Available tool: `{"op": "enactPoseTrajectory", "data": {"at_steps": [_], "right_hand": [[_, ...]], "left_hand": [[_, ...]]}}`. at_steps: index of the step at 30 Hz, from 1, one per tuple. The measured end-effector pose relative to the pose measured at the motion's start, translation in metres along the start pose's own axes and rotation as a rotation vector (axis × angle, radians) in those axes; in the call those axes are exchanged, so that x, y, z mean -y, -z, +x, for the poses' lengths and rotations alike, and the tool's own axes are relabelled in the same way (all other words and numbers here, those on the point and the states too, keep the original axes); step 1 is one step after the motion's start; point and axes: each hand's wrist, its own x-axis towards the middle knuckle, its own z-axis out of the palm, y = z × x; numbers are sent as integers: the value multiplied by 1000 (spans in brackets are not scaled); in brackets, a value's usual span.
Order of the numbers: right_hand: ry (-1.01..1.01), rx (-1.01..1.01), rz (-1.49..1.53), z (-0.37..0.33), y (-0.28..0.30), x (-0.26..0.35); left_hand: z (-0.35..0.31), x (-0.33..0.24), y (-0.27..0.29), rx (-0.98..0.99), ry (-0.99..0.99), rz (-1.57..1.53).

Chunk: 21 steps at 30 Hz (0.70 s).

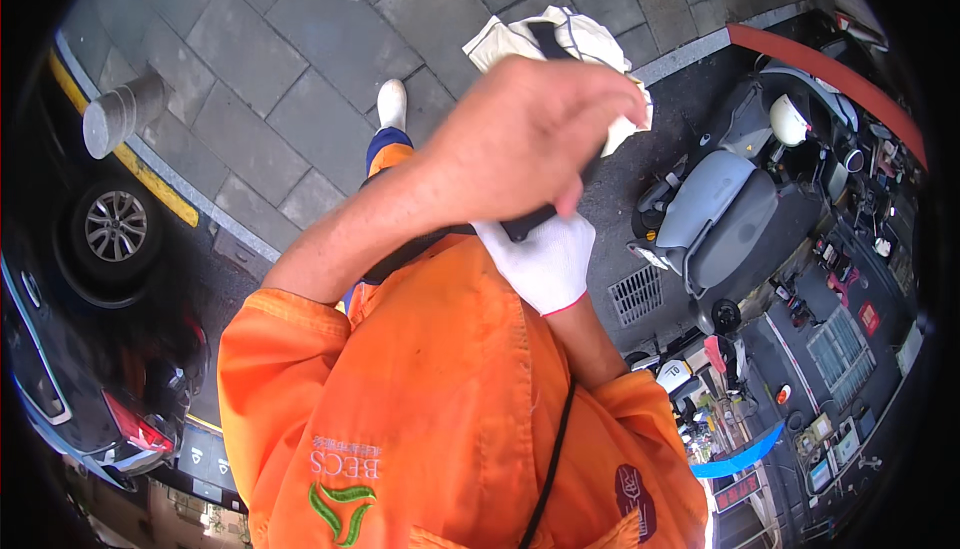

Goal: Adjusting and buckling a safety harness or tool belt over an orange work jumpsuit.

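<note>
My left hand [540,134], bare and slightly blurred, is raised in front of my body with its fingers curled. What those fingers hold, if anything, is hidden. Just below it is my right hand [545,259] in a white knit glove with a red cuff edge. Its fingers close around a dark strap or bar [525,222] that passes under the left hand. Beyond the left hand lies a bunched cream cloth [585,37] with dark lines and a black patch, partly covered by that hand. I cannot tell whether the cloth joins the dark piece.
Grey paving slabs [300,59] stretch ahead, with a white boot [392,104] of mine on them. A short metal bollard [125,114] and a yellow kerb [155,184] stand left, beside a dark car [90,369]. At right are a parked grey scooter [725,214] and a drain grate [637,295].
</note>
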Motion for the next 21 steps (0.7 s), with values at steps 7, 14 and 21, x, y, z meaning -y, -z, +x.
{"op": "enactPoseTrajectory", "data": {"at_steps": [7,14,21], "right_hand": [[-58,167,-117,-10,26,-16],[-111,402,29,-9,27,-4],[-93,155,183,-18,18,0]], "left_hand": [[-55,98,71,-527,276,-124],[-78,66,34,-461,-27,-223],[-68,22,16,-324,-179,-135]]}}
